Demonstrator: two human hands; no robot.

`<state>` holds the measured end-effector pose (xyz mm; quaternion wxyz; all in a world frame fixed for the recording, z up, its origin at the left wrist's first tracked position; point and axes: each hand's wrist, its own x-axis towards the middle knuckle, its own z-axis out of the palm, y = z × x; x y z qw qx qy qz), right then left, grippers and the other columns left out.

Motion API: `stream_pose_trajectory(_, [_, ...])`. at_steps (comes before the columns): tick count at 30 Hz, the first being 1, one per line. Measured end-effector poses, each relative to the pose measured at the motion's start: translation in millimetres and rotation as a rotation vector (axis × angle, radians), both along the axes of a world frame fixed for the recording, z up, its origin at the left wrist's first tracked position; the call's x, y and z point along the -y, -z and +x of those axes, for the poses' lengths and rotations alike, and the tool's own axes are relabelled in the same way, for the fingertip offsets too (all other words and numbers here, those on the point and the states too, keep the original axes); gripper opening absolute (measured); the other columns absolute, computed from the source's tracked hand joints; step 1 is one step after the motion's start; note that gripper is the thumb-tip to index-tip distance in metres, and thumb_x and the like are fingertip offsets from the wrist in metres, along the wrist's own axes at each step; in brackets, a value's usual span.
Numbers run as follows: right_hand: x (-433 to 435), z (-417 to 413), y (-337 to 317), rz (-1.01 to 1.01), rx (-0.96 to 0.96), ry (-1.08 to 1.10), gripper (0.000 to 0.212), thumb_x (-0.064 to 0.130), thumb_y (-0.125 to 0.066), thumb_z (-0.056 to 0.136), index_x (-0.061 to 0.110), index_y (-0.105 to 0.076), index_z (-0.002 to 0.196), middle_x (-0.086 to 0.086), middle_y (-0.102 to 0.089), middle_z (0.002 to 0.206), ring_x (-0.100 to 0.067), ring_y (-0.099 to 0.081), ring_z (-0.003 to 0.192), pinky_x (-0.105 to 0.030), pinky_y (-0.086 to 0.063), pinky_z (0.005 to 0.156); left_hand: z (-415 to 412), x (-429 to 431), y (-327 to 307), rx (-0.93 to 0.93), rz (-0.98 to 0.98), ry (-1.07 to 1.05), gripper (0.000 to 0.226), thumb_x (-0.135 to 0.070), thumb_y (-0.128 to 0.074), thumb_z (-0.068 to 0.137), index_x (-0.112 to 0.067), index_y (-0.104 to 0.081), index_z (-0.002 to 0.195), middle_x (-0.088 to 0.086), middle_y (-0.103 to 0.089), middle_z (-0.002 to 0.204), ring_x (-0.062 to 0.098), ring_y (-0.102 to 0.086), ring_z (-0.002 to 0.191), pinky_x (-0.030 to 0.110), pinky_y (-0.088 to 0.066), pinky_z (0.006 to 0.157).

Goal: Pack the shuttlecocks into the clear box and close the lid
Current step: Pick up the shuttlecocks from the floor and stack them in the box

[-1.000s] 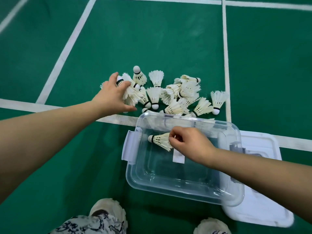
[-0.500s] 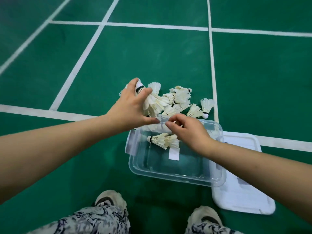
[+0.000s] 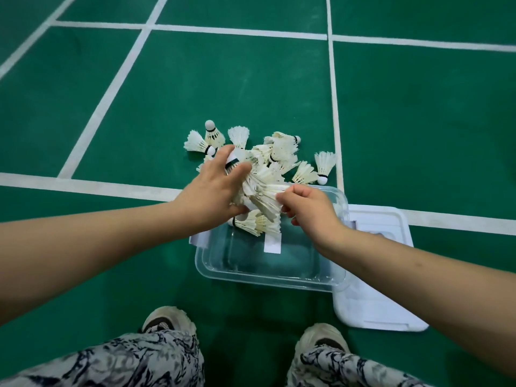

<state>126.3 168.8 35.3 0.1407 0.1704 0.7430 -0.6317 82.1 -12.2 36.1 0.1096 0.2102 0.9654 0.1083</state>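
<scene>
A clear plastic box point(image 3: 268, 277) stands open on the green court floor in front of my feet. My left hand point(image 3: 215, 191) is shut on a bunch of white feather shuttlecocks point(image 3: 259, 185), held above the box's far left corner. My right hand point(image 3: 310, 210) pinches the feathers of that same bunch from the right. Two shuttlecocks point(image 3: 255, 223) lie inside the box at its far end. A pile of several more shuttlecocks point(image 3: 282, 149) lies on the floor just beyond the box. The white lid point(image 3: 377, 308) rests flat on the floor, to the right of the box and partly under it.
White court lines point(image 3: 335, 107) cross the green floor around the pile. My two light shoes point(image 3: 167, 322) and patterned trouser legs sit close in front of the box. A white label point(image 3: 272, 243) is stuck inside the box.
My left hand lifted a bunch of shuttlecocks from the pile and carried it over the box. My right hand left the shuttlecock in the box and rose to grip the bunch.
</scene>
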Motion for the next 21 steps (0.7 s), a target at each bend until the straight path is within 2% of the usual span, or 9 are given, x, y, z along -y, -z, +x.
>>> stream_pose_trajectory(3, [-12,1,11,0.111,-0.007,0.017,0.027,0.012,-0.058,0.082,0.016,-0.050,0.056,0.000,-0.048,0.056,-0.014,-0.040,0.055,-0.027,-0.033,0.058,-6,9,3,0.008,0.006,-0.049,0.079,-0.047,-0.071,0.072,-0.027,-0.027,0.134,0.008,0.003,0.152,0.034,-0.024,0.133,0.043,-0.030,0.110])
stream_pose_trajectory(8, [-44,-1,33,0.632,-0.021,-0.142,0.024,0.020,-0.052,0.080,0.017,-0.045,0.058,-0.003,-0.052,0.061,-0.023,-0.049,0.065,-0.033,-0.041,0.060,-3,16,7,0.029,0.031,-0.057,0.080,-0.050,-0.071,0.070,-0.028,-0.027,0.133,0.007,0.000,0.150,0.033,-0.028,0.130,0.042,-0.033,0.108])
stream_pose_trajectory(11, [-50,-4,41,0.893,-0.012,-0.347,0.019,0.023,-0.048,0.084,0.015,-0.050,0.067,-0.005,-0.055,0.068,-0.027,-0.051,0.070,-0.030,-0.036,0.054,1,12,9,0.050,0.032,-0.010,0.079,-0.049,-0.071,0.071,-0.027,-0.028,0.133,0.009,-0.001,0.149,0.033,-0.033,0.125,0.043,-0.035,0.105])
stream_pose_trajectory(13, [-47,-8,46,0.954,-0.019,-0.447,0.017,0.020,-0.046,0.086,0.011,-0.051,0.072,-0.009,-0.055,0.074,-0.029,-0.051,0.073,-0.029,-0.033,0.054,3,8,8,0.054,0.031,0.020,0.078,-0.049,-0.070,0.071,-0.027,-0.028,0.134,0.009,0.000,0.149,0.034,-0.036,0.122,0.043,-0.035,0.105])
stream_pose_trajectory(18, [-41,-17,68,0.961,0.072,-0.561,0.027,0.013,-0.044,0.083,0.017,-0.038,0.057,-0.010,-0.052,0.077,-0.030,-0.050,0.074,-0.029,-0.033,0.056,4,2,9,0.095,0.039,0.073,0.080,-0.052,-0.069,0.071,-0.029,-0.027,0.135,0.009,0.001,0.150,0.032,-0.036,0.125,0.038,-0.032,0.107])
stream_pose_trajectory(21, [-39,-22,78,0.905,0.127,-0.572,0.019,0.010,-0.045,0.084,0.010,-0.047,0.065,-0.012,-0.054,0.080,-0.029,-0.051,0.077,-0.028,-0.036,0.060,2,3,10,0.116,0.038,0.093,0.081,-0.053,-0.068,0.071,-0.029,-0.027,0.136,0.007,0.001,0.150,0.030,-0.036,0.125,0.035,-0.033,0.105])
